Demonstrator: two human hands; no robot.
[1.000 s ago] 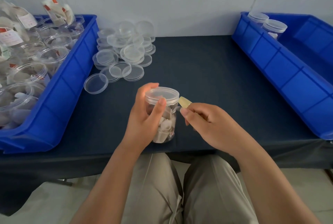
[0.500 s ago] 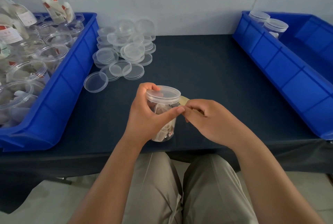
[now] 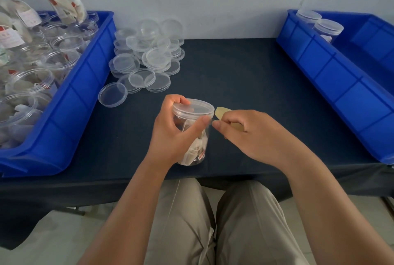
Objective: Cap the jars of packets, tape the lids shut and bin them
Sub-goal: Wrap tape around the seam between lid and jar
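Jar (image 3: 197, 143) of pale packets stands on the dark table cloth (image 3: 234, 68) near the front edge, straight ahead of the person, with a clear lid (image 3: 198, 106) seated on its mouth. The left hand (image 3: 170, 136) grips the jar from the left side: the fingers curl over the far rim of the lid and the thumb presses across the near wall just under the lid. The right hand (image 3: 253, 134) sits just beside the jar on its right, its fingers curled and pinching a yellowish piece of tape (image 3: 220, 112) whose end sticks up past the knuckles close to the lid's rim. Whether the tape touches the jar cannot be told.

To the left, a blue bin (image 3: 70, 115) is crowded with open jars (image 3: 61, 60) holding packets, some lying tilted at the back. Between that bin and the held jar, a heap of loose lids (image 3: 149, 55) lies on the cloth, one lid (image 3: 112, 97) resting apart at the near side of the heap. On the right, a second blue bin (image 3: 332, 85) holds two capped jars (image 3: 328, 28) in its far corner. Beige trousers (image 3: 191, 222) show below the table edge
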